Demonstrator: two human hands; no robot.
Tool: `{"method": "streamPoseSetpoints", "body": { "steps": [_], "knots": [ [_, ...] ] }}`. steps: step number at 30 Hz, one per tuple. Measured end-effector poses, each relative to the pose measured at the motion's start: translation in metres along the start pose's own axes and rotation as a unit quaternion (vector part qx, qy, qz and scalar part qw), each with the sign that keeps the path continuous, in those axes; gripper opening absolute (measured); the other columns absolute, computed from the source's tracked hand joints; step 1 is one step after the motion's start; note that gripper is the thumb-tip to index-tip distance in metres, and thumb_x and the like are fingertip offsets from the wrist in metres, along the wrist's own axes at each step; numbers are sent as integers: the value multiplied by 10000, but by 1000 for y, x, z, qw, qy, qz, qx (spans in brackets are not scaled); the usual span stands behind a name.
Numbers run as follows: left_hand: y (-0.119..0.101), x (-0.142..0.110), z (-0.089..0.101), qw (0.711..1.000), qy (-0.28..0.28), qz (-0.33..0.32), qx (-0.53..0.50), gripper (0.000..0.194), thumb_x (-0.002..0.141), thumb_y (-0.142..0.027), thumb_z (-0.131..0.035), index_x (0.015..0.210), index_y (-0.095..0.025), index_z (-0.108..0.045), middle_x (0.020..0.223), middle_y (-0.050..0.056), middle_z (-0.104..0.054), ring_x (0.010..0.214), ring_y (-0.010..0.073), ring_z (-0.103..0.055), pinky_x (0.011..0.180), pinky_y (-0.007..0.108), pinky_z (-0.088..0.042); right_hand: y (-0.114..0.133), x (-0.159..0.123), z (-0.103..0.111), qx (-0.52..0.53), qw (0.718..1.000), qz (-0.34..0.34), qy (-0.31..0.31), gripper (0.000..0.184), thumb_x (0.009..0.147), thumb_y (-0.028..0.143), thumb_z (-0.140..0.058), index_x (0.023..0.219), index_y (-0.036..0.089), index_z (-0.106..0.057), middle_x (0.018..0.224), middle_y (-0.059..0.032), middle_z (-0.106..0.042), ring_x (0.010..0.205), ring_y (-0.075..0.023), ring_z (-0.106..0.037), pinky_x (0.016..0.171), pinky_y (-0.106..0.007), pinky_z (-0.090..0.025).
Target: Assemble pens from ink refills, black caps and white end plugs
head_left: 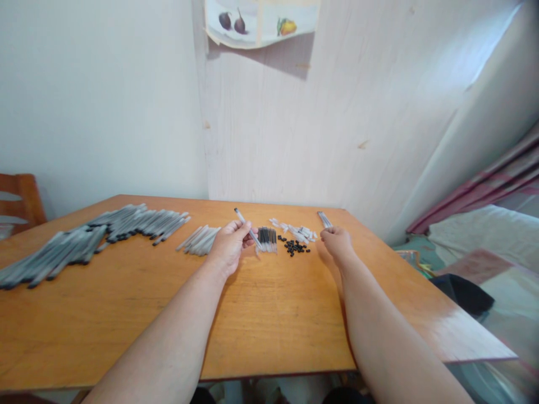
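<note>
My left hand (236, 242) is closed around a slim clear pen (246, 223), tilted with its black end up and to the left. Just right of that hand lies a row of dark ink refills (268, 240). On its left is a bundle of pale clear tubes (201, 240). My right hand (336, 240) has its fingers pinched together at the near ends of a few clear pens with black ends (324, 219); the grip is partly hidden by the hand. Between the hands are small black plugs (295, 247) and a pile of clear caps (301, 233).
Large heaps of black-ended clear pen barrels (126, 220) cover the left of the wooden table (269, 320). A wall with a fruit picture (261, 23) stands behind it. At the left is a wooden chair (26, 196); a black container (463, 294) is beyond the right edge.
</note>
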State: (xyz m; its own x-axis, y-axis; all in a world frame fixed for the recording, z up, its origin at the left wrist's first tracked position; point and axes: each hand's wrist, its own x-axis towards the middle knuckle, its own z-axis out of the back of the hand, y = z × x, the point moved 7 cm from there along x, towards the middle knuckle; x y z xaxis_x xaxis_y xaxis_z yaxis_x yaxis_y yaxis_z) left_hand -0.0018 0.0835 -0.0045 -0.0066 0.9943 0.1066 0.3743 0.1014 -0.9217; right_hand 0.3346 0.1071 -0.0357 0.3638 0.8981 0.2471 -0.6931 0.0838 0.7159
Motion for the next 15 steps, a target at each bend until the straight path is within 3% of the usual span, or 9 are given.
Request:
{"method": "streamPoseSetpoints", "body": {
  "steps": [3, 6, 11, 15],
  "knots": [
    [1, 1, 1, 1000, -3, -1, 2, 195, 768, -303, -720, 785, -144, -609, 778, 47, -695, 622, 82, -605, 596, 191, -480, -6, 1, -1, -49, 998, -13, -36, 219, 717, 242, -548, 839, 192, -723, 817, -71, -701, 747, -191, -629, 617, -247, -450],
    [1, 1, 2, 1000, -4, 1, 3, 218, 751, -317, -738, 787, -141, -614, 759, 45, -690, 613, 81, -599, 590, 191, -476, -3, -2, -9, -80, 997, -1, -8, 271, 713, 216, -582, 927, 199, -748, 925, -103, -721, 857, -223, -646, 696, -266, -467],
    [2, 2, 1, 1000, -1, 4, 1, 251, 736, -340, -755, 797, -140, -617, 764, 46, -691, 617, 84, -601, 595, 195, -479, 2, -8, -14, -105, 994, -15, 15, 327, 715, 203, -606, 1008, 219, -752, 947, -128, -726, 879, -254, -659, 717, -297, -475],
    [2, 2, 1, 1000, 0, 3, 5, 239, 749, -337, -742, 790, -139, -617, 767, 50, -692, 620, 84, -601, 598, 194, -480, 7, -10, -15, -128, 991, -18, 30, 249, 721, 206, -612, 923, 227, -756, 910, -138, -717, 862, -268, -653, 714, -319, -472]
  ]
}}
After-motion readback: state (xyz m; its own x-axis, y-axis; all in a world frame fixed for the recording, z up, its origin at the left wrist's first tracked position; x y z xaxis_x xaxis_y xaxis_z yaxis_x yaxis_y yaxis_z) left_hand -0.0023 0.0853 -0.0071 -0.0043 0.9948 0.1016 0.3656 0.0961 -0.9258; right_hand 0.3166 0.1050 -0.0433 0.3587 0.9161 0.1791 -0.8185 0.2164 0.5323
